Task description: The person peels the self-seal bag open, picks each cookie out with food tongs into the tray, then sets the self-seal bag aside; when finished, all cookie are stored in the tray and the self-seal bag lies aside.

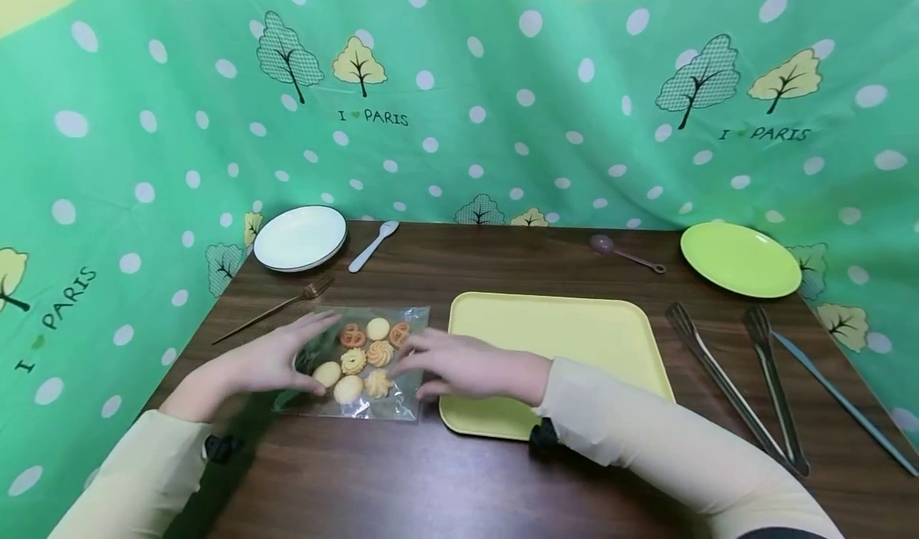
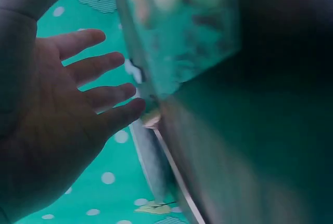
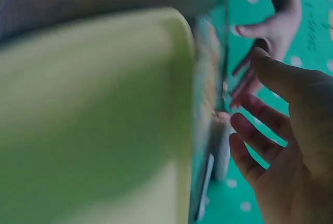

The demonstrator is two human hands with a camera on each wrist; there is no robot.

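A clear plastic bag (image 1: 388, 411) of cookies and pretzels (image 1: 379, 353) lies flat on the table, left of a pale yellow tray (image 1: 560, 316). At the bag's left side is my left hand (image 1: 269, 359), its thumb and fingers spread apart and straight in the left wrist view. My right hand (image 1: 470, 366) reaches over the tray's left edge towards the bag's right side, fingers loosely bent with nothing between them. Whether either hand touches the bag cannot be told. Part of the bag (image 2: 192, 52) shows blurred beyond the left fingers.
Behind on the left are a white plate (image 1: 300, 238), a pale knife-like utensil (image 1: 373, 246) and a copper fork (image 1: 276, 309). On the right lie a purple spoon (image 1: 626, 253), a green plate (image 1: 741, 260), metal tongs (image 1: 775, 395) and a blue stick (image 1: 843, 399).
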